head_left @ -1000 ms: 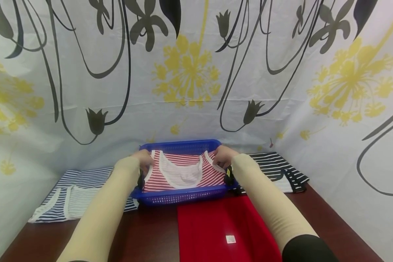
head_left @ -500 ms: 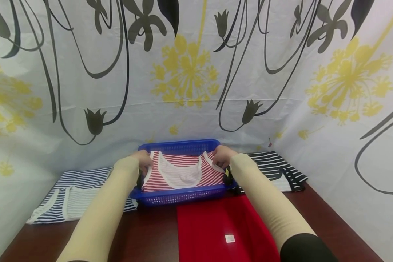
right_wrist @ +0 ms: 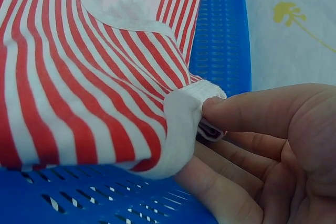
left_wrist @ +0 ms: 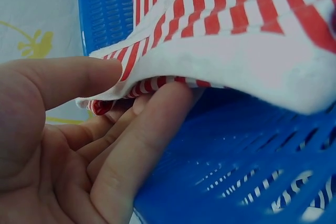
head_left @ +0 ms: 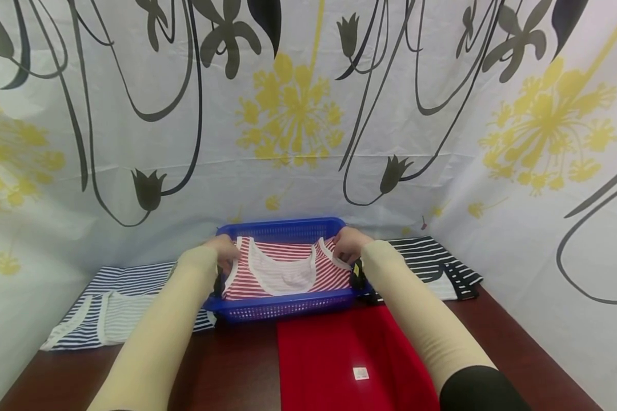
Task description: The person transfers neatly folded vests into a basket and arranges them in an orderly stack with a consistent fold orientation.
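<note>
A red-and-white striped tank top (head_left: 285, 274) with white trim lies in a blue plastic basket (head_left: 288, 311) at the back of the table. At the top's left edge my left hand (head_left: 224, 249) pinches the fabric; the left wrist view shows thumb above and fingers beneath the white trim (left_wrist: 231, 66). My right hand (head_left: 351, 244) pinches the opposite edge near the strap, its thumb (right_wrist: 247, 113) on top of the white binding (right_wrist: 181, 124) and fingers under it. Basket wall shows below the garment in both wrist views. Whatever lies under the top is hidden.
Navy-and-white striped garments (head_left: 108, 308) lie left of the basket, partly behind my left sleeve. A black-and-white striped garment (head_left: 437, 265) lies to the right. Red cloth (head_left: 334, 359) with a small white label is spread in front. A floral curtain (head_left: 298, 188) hangs behind.
Both hands keep their grip on the tank top's edges, and the top and basket stay in place. Only the head view has shifted very slightly.
</note>
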`<action>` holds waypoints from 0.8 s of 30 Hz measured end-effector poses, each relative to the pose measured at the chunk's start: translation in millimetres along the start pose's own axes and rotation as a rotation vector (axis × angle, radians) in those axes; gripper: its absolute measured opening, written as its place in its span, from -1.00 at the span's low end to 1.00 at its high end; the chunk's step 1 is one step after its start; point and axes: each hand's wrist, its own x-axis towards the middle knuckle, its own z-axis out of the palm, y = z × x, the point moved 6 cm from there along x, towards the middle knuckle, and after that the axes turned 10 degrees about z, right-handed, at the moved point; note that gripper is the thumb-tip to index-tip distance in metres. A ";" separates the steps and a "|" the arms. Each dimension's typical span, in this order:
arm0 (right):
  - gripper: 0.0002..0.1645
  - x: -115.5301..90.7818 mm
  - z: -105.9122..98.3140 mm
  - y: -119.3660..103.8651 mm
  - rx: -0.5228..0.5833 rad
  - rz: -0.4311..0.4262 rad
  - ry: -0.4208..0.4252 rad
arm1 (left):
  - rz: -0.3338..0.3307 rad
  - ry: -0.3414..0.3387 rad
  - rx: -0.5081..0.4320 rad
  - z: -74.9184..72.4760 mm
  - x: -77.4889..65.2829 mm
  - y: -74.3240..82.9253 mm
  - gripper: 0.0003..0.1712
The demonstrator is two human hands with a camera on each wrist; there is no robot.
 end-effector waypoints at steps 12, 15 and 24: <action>-0.47 -5.6 1.5 -1.7 0.025 0.007 0.007 | 0.009 0.029 -0.031 -2.2 10.1 -11.5 -0.49; -0.55 -5.4 0.7 -1.5 0.032 0.016 0.017 | 0.035 0.038 -0.061 -2.3 11.0 -12.7 -0.60; -0.79 -5.4 0.2 -1.9 0.040 0.006 0.016 | 0.082 0.041 -0.145 -4.0 1.4 -12.1 -0.69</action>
